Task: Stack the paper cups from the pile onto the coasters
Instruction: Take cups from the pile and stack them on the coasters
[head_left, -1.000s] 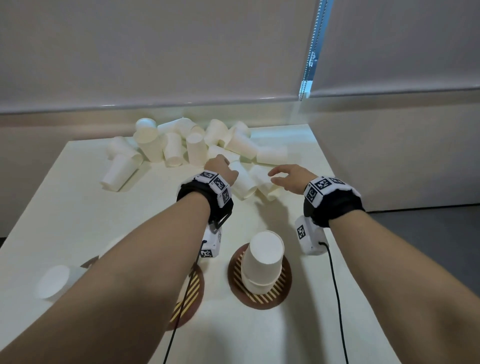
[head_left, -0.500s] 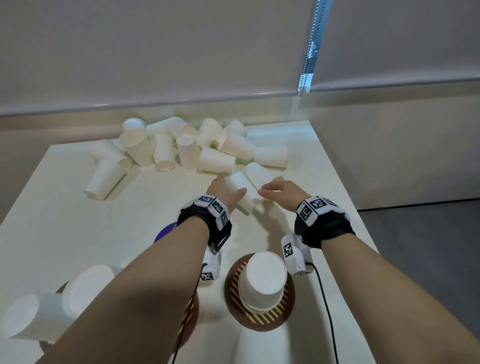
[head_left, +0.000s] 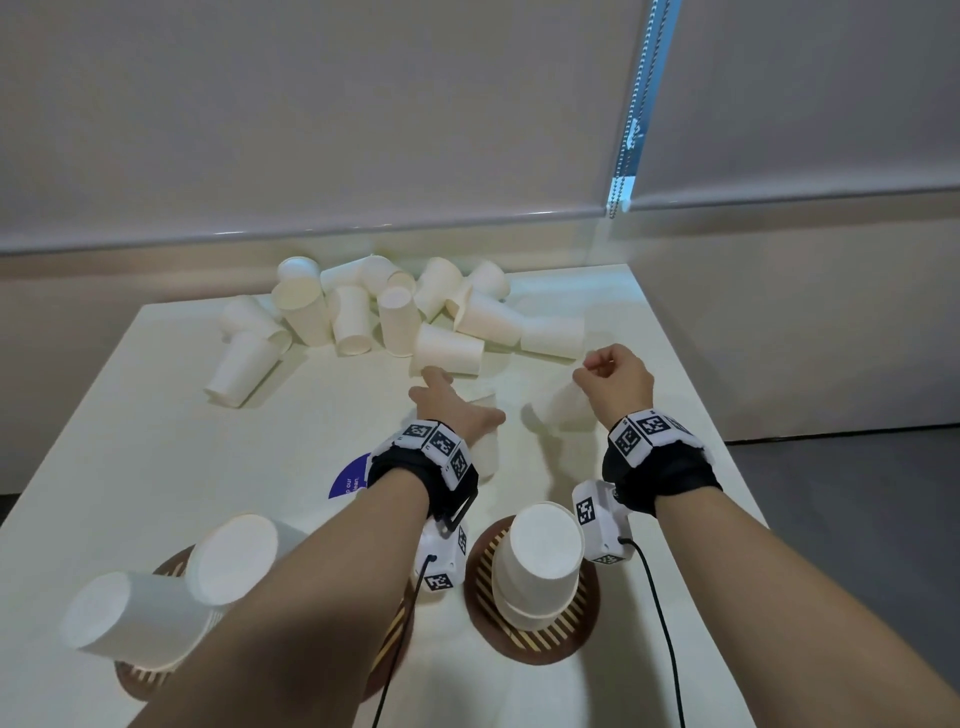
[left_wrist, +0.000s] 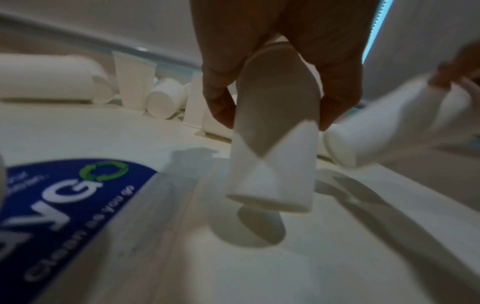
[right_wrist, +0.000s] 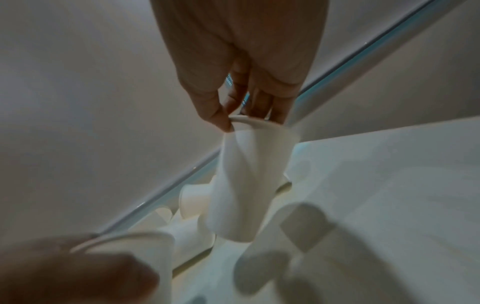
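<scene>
A pile of white paper cups (head_left: 389, 322) lies on its side at the far end of the table. My left hand (head_left: 452, 402) grips one paper cup (left_wrist: 272, 156) round its base, mouth down, just above the table. My right hand (head_left: 592, 369) pinches the rim of a second cup (right_wrist: 249, 185), which hangs tilted from thumb and fingers; in the head view this cup (head_left: 561, 410) is blurred. Near me a brown striped coaster (head_left: 571, 634) bears an upside-down cup stack (head_left: 540, 566). Two more upside-down stacks (head_left: 234, 556) (head_left: 130, 618) stand on coasters at the near left.
Another striped coaster (head_left: 397, 634) is mostly hidden under my left forearm. A blue round sticker (head_left: 347, 483) lies flat on the white table (head_left: 156, 441). The table's right edge (head_left: 691, 395) runs close to my right hand. A wall stands behind the pile.
Each hand has taken a cup from the front of the pile and drawn it back toward me, lifted off the table. The left stacks have come into view.
</scene>
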